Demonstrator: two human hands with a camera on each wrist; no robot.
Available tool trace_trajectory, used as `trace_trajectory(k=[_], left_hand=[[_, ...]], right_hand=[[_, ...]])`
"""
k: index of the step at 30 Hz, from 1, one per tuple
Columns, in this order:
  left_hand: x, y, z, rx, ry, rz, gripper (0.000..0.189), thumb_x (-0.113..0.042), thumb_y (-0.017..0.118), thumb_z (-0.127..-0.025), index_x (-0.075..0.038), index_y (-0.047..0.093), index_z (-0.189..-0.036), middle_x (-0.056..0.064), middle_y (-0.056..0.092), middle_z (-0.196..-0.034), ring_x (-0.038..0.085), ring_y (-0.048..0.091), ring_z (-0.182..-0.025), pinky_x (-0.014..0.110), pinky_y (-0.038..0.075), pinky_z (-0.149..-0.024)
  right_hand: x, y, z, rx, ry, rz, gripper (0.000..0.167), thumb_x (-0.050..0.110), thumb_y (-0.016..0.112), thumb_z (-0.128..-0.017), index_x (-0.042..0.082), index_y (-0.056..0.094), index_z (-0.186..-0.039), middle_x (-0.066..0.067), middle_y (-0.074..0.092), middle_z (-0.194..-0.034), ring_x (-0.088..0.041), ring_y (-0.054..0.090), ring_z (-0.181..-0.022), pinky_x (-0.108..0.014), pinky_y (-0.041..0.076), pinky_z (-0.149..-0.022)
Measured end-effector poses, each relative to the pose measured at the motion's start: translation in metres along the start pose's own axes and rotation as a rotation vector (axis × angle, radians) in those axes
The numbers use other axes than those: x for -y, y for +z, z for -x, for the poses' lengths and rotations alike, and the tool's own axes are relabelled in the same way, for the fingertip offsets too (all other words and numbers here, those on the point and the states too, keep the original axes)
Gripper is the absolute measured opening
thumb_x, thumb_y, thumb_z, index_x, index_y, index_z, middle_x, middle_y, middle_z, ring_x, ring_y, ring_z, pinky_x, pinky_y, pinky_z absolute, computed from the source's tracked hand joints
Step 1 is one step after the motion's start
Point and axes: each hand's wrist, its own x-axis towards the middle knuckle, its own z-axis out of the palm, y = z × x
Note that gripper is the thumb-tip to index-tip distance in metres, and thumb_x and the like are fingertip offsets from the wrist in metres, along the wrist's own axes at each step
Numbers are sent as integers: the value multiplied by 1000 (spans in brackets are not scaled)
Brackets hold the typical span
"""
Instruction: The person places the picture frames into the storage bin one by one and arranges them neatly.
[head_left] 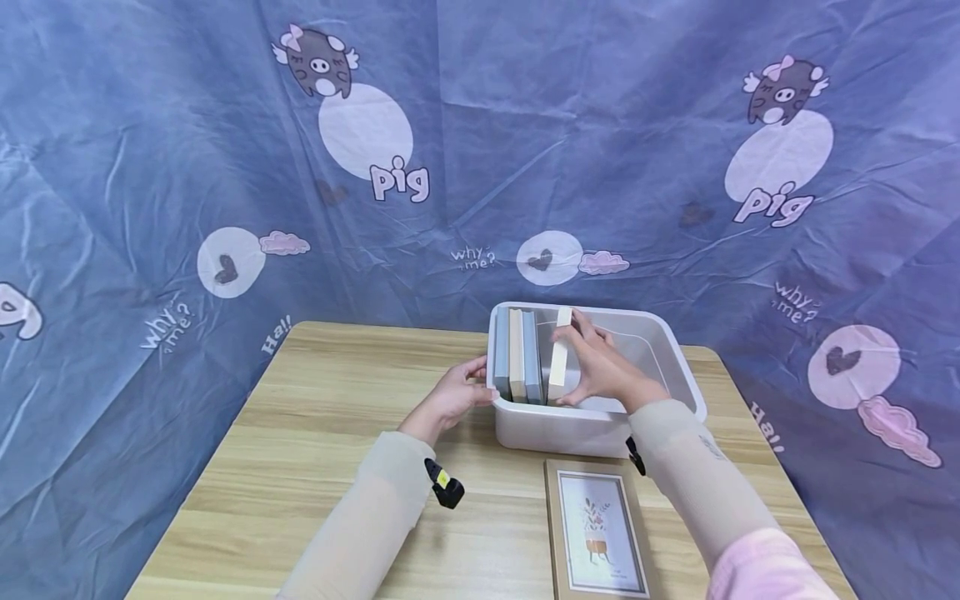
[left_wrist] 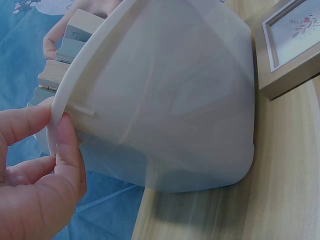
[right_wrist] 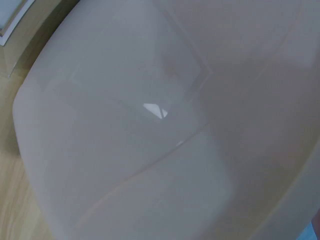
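Observation:
A white plastic bin (head_left: 562, 429) stands at the back of the table. My left hand (head_left: 453, 393) pinches its left rim between thumb and fingers, seen close up in the left wrist view. Inside, at the left end, a blue picture frame (head_left: 502, 354), a beige one (head_left: 516, 354) and another blue one (head_left: 532, 354) stand on edge side by side. To their right, my right hand (head_left: 600, 364) grips a cream picture frame (head_left: 559, 358) by its edges, upright and slightly tilted. The right wrist view shows mostly the bin's wall (right_wrist: 125, 125); the right fingers are hidden there.
A wooden picture frame (head_left: 596, 533) with a plant print lies face up in front of the bin on the wood-grain table (head_left: 330, 467). A blue patterned cloth (head_left: 480, 167) hangs behind and along both sides.

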Motion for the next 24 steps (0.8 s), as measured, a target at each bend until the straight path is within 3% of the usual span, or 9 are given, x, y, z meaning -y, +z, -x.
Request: trace_trajectory(k=[7,17,20,24], left_hand=[[-2,0,1,6,-11,1,71,19,58,-78,4,36,-143,20,44,-116,22,57,-95,34,54,-86],[-2,0,2,11,-11,14,72,19,59,-77,4,35,-143,19,44,-114,21,58,-95,34,54,-85],[-2,-1,1,10,-11,6,71,19,59,-78,4,35,-143,18,45,-114,20,58,-94,34,54,-85],[-2,-1,1,9,-11,-4,71,19,59,-78,4,36,-143,19,44,-115,21,58,-94,33,54,-85]], right_hand=[[5,-3,-7,36,-22,-6,93,41,93,-43,20,40,-118,-36,15,-147,-41,10,-140,-62,24,-100],[4,-2,-12,68,-26,-42,93,38,94,-45,20,40,-119,-33,11,-150,-45,14,-138,-70,32,-94],[3,-1,-13,66,-50,-71,93,35,94,-45,18,41,-119,-35,9,-149,-50,22,-133,-66,39,-93],[2,0,-14,78,-81,-111,92,31,94,-46,15,41,-120,-38,9,-147,-52,19,-133,-59,41,-97]])
